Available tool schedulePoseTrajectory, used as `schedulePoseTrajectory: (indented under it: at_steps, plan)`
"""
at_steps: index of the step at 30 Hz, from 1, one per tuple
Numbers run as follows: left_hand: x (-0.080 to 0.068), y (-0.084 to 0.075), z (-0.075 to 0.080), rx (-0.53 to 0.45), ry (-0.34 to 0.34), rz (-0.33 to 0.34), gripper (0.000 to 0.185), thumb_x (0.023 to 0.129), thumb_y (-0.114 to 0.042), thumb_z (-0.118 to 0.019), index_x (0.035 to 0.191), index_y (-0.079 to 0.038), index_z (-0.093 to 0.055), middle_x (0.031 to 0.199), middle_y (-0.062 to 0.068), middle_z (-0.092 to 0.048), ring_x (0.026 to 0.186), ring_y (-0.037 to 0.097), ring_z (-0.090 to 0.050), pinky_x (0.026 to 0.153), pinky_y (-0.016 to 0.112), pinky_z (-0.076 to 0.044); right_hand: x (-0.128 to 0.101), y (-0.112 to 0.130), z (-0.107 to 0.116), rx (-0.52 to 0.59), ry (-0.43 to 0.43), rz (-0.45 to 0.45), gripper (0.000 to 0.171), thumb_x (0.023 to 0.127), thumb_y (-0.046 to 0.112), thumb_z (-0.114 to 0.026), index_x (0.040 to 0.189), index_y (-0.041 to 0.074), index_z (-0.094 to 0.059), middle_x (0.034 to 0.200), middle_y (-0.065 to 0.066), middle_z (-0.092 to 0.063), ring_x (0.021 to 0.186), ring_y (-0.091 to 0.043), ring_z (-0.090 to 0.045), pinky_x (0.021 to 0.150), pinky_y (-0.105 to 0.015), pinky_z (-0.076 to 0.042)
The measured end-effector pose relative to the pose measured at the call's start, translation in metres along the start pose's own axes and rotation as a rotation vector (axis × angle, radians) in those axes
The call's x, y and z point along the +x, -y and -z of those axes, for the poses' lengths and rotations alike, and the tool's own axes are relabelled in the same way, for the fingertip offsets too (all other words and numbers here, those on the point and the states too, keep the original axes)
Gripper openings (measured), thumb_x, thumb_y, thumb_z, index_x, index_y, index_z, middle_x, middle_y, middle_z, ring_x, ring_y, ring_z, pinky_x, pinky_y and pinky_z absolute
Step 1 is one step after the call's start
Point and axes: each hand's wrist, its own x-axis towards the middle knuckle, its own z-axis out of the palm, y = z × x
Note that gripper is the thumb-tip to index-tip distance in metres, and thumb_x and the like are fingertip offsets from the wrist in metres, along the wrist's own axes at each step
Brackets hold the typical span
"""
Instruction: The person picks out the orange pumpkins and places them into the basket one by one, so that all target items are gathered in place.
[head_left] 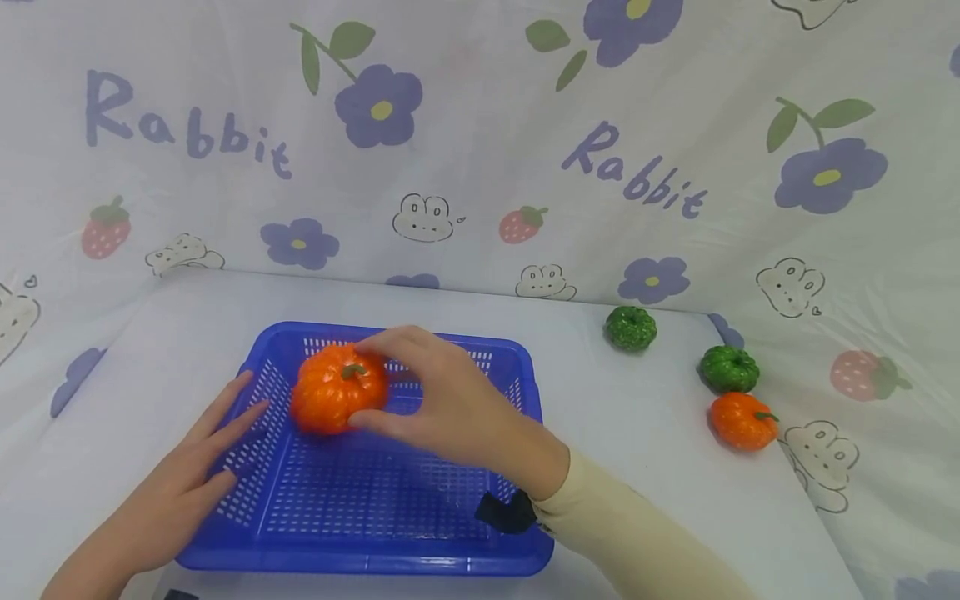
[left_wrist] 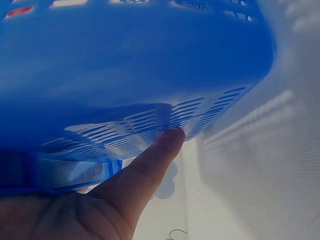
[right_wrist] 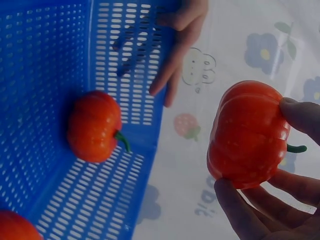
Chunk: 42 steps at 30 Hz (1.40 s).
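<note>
My right hand (head_left: 450,396) holds a shiny orange toy pumpkin (head_left: 330,392) over the left part of a blue slotted basket (head_left: 360,562). Thumb and fingers grip its sides, and its green stem (right_wrist: 296,148) shows. Below it, a second orange pumpkin (right_wrist: 95,126) sits in a basket corner in the right wrist view; the held one hides it from the head view. Part of a third orange pumpkin (right_wrist: 17,227) appears at the lower left. Along the basket's left side lies my left hand (head_left: 176,479), fingers extended; in its wrist view a digit (left_wrist: 160,150) touches the slotted wall.
Right of the basket stand a dark green pumpkin (head_left: 631,328), another green pumpkin (head_left: 729,369) and an orange pumpkin (head_left: 744,422) near the table's right edge. A printed cloth (head_left: 480,167) rises behind the white table (head_left: 637,433). Something black (head_left: 507,512) lies by my right wrist.
</note>
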Motion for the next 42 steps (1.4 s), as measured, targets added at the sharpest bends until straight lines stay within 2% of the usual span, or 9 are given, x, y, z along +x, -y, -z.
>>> schedulePoseTrajectory:
  at_steps: [5,13,21,24,27,30,37,42]
  plan:
    - [-0.001,0.001,-0.001,-0.006,0.001,-0.002,0.077,0.098,0.007,-0.055,0.17,-0.012,-0.036,0.183,0.007,-0.003,0.16,0.055,-0.013,0.106,0.089,-0.025,0.004,-0.004,-0.013,-0.036,0.054,-0.017,0.06,0.094,0.032,-0.087,0.146,0.013,-0.064,0.143,0.001,-0.064,0.126,-0.006,-0.061,0.099,-0.019,-0.055]
    - [-0.002,0.001,-0.002,-0.005,-0.017,-0.033,0.078,0.099,0.004,-0.056,0.171,-0.016,-0.036,0.182,0.005,-0.005,0.16,0.054,-0.016,0.103,0.089,-0.029,0.008,-0.012,-0.031,-0.114,0.091,-0.038,0.061,0.093,0.038,-0.087,0.146,0.017,-0.065,0.144,0.003,-0.064,0.126,-0.007,-0.06,0.103,-0.021,-0.053]
    - [-0.002,0.002,-0.001,-0.011,-0.01,-0.03,0.077,0.098,0.005,-0.055,0.171,-0.014,-0.036,0.183,0.005,-0.004,0.16,0.054,-0.017,0.103,0.089,-0.029,0.013,-0.021,-0.048,-0.146,0.123,-0.028,0.063,0.093,0.039,-0.088,0.146,0.014,-0.065,0.141,0.003,-0.065,0.122,-0.007,-0.06,0.106,-0.02,-0.05]
    - [-0.002,0.002,0.0,-0.006,-0.011,-0.033,0.077,0.098,0.005,-0.055,0.171,-0.013,-0.036,0.183,0.005,-0.004,0.16,0.053,-0.016,0.106,0.086,-0.028,0.014,-0.026,-0.055,-0.171,0.157,-0.048,0.063,0.093,0.041,-0.087,0.146,0.014,-0.065,0.139,0.004,-0.066,0.121,-0.006,-0.06,0.108,-0.019,-0.048]
    - [-0.002,0.002,0.001,0.012,-0.018,-0.038,0.077,0.099,0.005,-0.055,0.171,-0.014,-0.036,0.183,0.003,-0.005,0.163,0.045,-0.014,0.112,0.079,-0.025,0.015,-0.031,-0.061,-0.175,0.189,-0.068,0.062,0.092,0.042,-0.088,0.144,0.014,-0.066,0.138,0.004,-0.067,0.124,-0.008,-0.061,0.111,-0.022,-0.047]
    - [-0.002,0.002,0.002,0.017,-0.019,-0.039,0.076,0.099,0.005,-0.055,0.171,-0.014,-0.036,0.183,0.003,-0.004,0.163,0.044,-0.014,0.116,0.074,-0.023,0.016,-0.034,-0.066,-0.166,0.221,-0.081,0.061,0.092,0.044,-0.087,0.142,0.015,-0.067,0.139,0.004,-0.068,0.128,-0.01,-0.061,0.115,-0.025,-0.046]
    - [-0.002,-0.001,0.002,-0.004,-0.007,-0.015,0.076,0.098,0.006,-0.054,0.17,-0.011,-0.036,0.183,0.004,-0.003,0.16,0.054,-0.016,0.106,0.086,-0.027,0.014,-0.041,-0.076,-0.156,0.313,-0.084,0.064,0.092,0.051,-0.085,0.143,0.017,-0.065,0.137,0.007,-0.069,0.123,-0.005,-0.061,0.109,-0.02,-0.048]
    - [-0.003,0.0,0.001,-0.007,-0.008,-0.021,0.076,0.099,0.006,-0.054,0.17,-0.011,-0.036,0.183,0.004,-0.003,0.16,0.054,-0.015,0.106,0.086,-0.026,0.012,-0.043,-0.082,-0.154,0.35,-0.083,0.063,0.091,0.052,-0.086,0.139,0.017,-0.066,0.134,0.009,-0.069,0.118,-0.004,-0.061,0.106,-0.017,-0.049]
